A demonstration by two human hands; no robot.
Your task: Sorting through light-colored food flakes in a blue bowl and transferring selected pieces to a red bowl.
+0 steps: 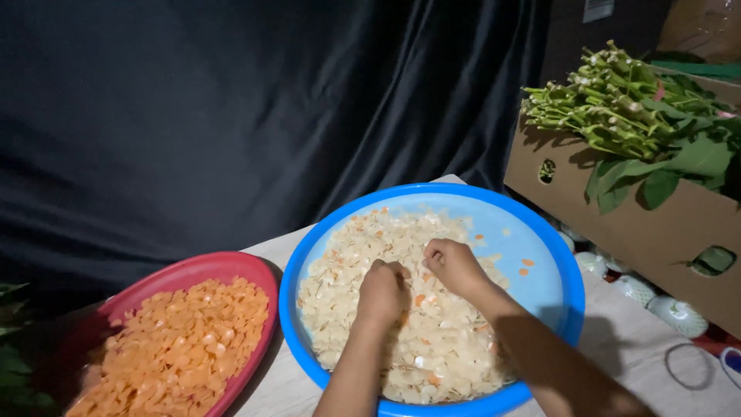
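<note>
In the round blue plastic basin (pixel 567 266) at the tabletop's middle | left hand (pixel 382 293), right hand (pixel 455 266) | each grip pinching pale flat chips (pixel 355 309), apparently sorting | orange chips (pixel 177 347) apart in red plastic bowl (pixel 189 270)

Single head camera looks down, close above the blue basin (pixel 573 286)

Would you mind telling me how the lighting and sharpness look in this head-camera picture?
Head view: light falls brightly on the blue basin and both hands, left hand and right hand; the black cloth stays dark with soft sheen; the red tray dims toward the left corner; the greens look slightly soft.
</note>
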